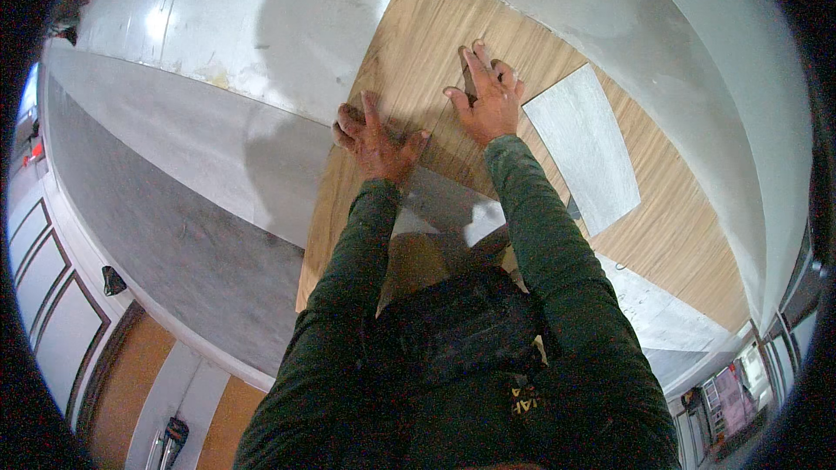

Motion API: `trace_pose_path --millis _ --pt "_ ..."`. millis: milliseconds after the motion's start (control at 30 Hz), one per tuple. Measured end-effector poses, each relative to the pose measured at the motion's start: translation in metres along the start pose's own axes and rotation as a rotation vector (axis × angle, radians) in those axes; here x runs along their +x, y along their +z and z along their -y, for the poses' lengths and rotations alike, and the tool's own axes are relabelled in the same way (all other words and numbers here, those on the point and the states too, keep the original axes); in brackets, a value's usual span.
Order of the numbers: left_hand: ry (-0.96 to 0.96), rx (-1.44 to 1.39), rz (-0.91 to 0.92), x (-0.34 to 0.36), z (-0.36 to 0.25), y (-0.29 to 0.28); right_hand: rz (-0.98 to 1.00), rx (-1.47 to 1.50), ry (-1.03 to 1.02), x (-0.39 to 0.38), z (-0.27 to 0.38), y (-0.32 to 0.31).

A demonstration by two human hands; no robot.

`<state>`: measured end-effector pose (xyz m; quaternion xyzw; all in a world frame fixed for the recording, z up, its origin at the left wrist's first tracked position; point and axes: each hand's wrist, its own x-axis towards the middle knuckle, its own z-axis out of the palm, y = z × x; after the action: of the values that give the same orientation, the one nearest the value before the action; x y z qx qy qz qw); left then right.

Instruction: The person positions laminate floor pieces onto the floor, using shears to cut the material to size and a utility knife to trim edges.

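A large wood-grain panel [422, 48] stretches across the middle, beneath both hands. My left hand [377, 139] rests on its left part, fingers spread and slightly bent, with nothing visible in them. A little higher, my right hand [492, 100] touches the panel with fingers apart, also holding nothing visible. A light grey rectangular piece [582, 144] lies on the panel just right of that hand. Between my forearms a darker grey piece [431, 200] shows, partly covered by the arms and shadow. Whatever lies directly under my palms is hidden.
A stained pale surface [200, 26] and grey strips [157, 139] extend to the left. A curved pale surface [670, 52] borders the right. Lower left are a door with an orange panel [131, 383] and white framed panels [61, 331]. Distant clutter [731, 392] sits at lower right.
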<state>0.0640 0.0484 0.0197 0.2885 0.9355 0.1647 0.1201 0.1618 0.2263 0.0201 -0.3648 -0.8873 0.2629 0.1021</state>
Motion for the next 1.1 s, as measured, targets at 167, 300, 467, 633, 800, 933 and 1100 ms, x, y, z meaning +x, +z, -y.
trace_pose_path --millis 167,300,467,633,800,933,1100 --pt "-0.024 -0.042 0.011 0.001 -0.001 0.001 -0.007 0.043 0.003 0.0 -0.004 0.001" --pt "-0.037 -0.035 -0.013 0.0 0.006 0.005 -0.035 0.059 -0.018 0.001 -0.003 0.004" --pt "-0.111 0.008 0.052 0.004 -0.001 0.002 -0.043 0.041 -0.02 -0.001 -0.005 0.003" --pt "-0.115 0.0 0.074 0.007 0.002 -0.001 -0.059 0.079 -0.005 0.001 -0.001 0.004" --pt "-0.088 -0.022 0.063 0.01 0.005 0.0 -0.061 0.122 0.001 0.0 -0.004 0.007" --pt "-0.152 -0.06 0.137 0.017 -0.012 -0.014 -0.041 0.094 0.021 -0.002 -0.008 0.004" --pt "-0.183 -0.026 0.123 0.021 -0.012 -0.011 -0.079 0.115 -0.014 0.0 -0.006 0.006"
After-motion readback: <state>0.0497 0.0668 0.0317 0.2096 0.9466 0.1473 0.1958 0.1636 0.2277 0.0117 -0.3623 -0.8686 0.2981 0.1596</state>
